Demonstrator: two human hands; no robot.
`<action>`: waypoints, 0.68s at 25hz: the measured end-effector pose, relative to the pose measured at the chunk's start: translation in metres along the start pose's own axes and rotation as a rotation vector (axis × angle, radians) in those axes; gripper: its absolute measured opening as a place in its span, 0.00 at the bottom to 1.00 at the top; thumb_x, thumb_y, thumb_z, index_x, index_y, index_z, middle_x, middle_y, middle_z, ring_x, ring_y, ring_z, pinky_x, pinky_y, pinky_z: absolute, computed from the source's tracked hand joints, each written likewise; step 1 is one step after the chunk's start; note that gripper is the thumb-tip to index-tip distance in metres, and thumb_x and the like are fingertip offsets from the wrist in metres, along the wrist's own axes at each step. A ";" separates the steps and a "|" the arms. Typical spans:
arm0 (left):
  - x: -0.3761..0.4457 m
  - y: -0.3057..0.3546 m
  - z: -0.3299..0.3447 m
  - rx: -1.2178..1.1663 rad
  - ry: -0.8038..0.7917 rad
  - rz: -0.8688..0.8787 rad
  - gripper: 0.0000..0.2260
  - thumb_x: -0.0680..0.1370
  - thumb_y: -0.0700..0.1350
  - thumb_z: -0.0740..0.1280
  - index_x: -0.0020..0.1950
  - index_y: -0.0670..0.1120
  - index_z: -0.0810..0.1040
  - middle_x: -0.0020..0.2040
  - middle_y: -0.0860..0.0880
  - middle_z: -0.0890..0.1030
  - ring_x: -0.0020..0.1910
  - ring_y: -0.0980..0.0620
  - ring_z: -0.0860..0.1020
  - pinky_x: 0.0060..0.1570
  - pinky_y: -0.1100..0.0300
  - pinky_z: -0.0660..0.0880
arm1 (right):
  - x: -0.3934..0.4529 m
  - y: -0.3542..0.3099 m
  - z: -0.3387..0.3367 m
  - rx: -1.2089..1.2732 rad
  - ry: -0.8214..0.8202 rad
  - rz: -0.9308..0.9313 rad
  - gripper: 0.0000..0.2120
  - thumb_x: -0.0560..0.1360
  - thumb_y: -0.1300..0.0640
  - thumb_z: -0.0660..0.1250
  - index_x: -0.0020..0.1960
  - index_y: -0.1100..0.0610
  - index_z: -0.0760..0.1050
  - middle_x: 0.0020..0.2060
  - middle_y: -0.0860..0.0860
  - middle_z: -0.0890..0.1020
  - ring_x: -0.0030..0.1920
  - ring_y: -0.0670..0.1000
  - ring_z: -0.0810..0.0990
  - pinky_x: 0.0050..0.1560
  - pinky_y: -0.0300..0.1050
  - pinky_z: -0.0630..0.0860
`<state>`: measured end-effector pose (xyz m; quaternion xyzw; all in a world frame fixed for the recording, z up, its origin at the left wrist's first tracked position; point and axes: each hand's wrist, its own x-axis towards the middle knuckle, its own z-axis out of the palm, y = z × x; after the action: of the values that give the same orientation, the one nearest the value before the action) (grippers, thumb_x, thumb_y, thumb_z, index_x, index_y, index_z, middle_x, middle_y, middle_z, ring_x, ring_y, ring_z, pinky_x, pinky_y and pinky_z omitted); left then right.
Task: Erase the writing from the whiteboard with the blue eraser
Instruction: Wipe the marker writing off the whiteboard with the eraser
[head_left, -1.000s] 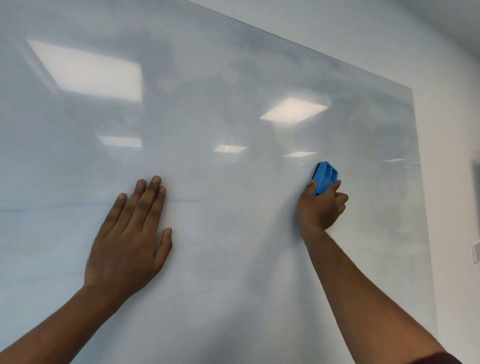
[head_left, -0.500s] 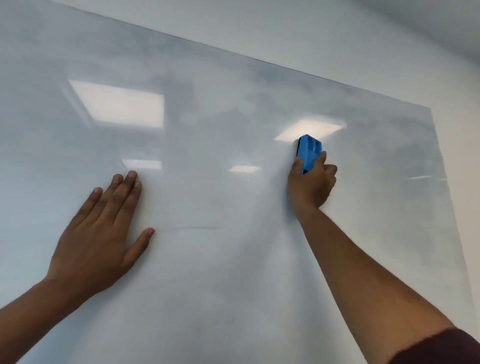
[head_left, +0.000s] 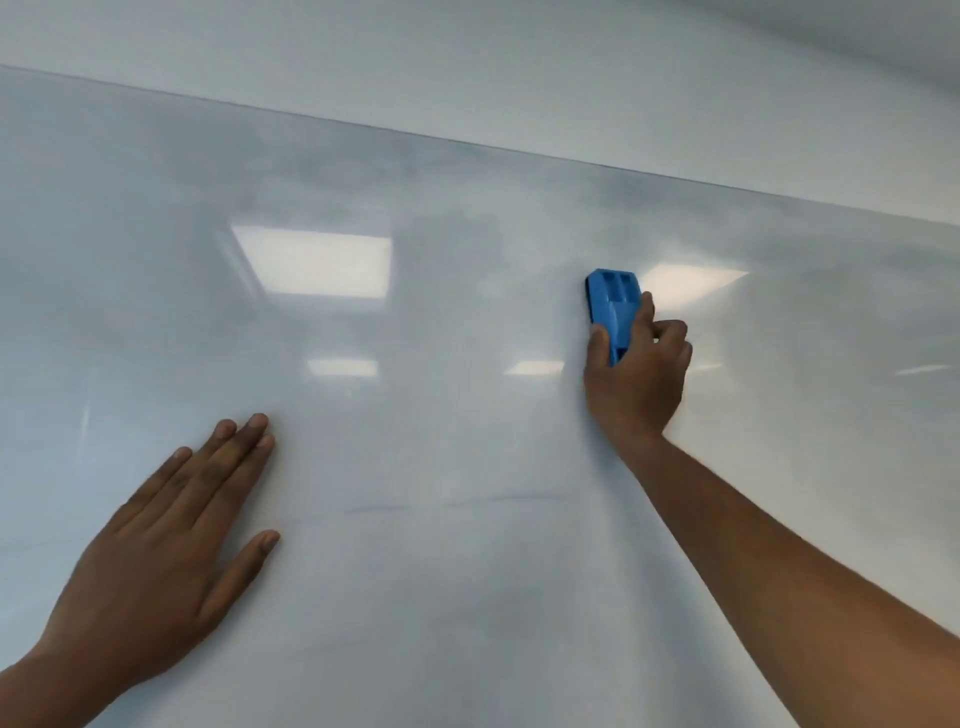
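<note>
Fingers (head_left: 670, 332) of right hand (head_left: 636, 384) clamp blue eraser (head_left: 613, 306) against whiteboard (head_left: 467, 260).

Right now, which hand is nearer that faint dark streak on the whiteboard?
Left. The left hand lies flat just left of the faint streak; the right hand, gripping the blue eraser, is well above it.

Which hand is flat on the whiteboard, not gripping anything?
The left hand, fingers spread flat on the whiteboard; the right hand grips the blue eraser.

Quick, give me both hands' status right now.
Left hand: open, flat on the whiteboard, holding nothing.
Right hand: closed on the blue eraser, pressed to the board.
</note>
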<state>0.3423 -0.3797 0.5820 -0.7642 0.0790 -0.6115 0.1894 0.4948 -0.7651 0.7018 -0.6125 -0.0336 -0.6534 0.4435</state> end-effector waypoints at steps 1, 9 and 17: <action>-0.003 -0.001 0.001 0.001 0.019 0.019 0.33 0.85 0.62 0.50 0.87 0.45 0.56 0.87 0.49 0.57 0.86 0.50 0.55 0.85 0.53 0.50 | 0.004 -0.018 0.007 -0.033 0.020 0.140 0.32 0.83 0.45 0.63 0.83 0.54 0.59 0.65 0.59 0.70 0.64 0.61 0.70 0.59 0.59 0.77; -0.016 -0.008 -0.004 -0.041 0.100 0.054 0.32 0.83 0.56 0.58 0.84 0.42 0.63 0.86 0.47 0.62 0.85 0.49 0.61 0.83 0.50 0.58 | -0.134 -0.101 0.033 0.071 -0.218 -1.029 0.32 0.81 0.42 0.62 0.81 0.55 0.64 0.58 0.56 0.76 0.53 0.59 0.74 0.51 0.53 0.76; -0.035 -0.075 -0.026 -0.060 0.088 0.043 0.30 0.84 0.54 0.57 0.84 0.43 0.63 0.86 0.51 0.62 0.85 0.52 0.61 0.83 0.53 0.57 | -0.070 -0.194 0.056 0.033 -0.049 -0.078 0.34 0.81 0.44 0.61 0.82 0.56 0.58 0.66 0.59 0.70 0.63 0.63 0.70 0.59 0.58 0.76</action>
<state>0.3009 -0.3038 0.5839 -0.7400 0.1221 -0.6377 0.1757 0.4074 -0.5771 0.7540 -0.6192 -0.0791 -0.6543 0.4268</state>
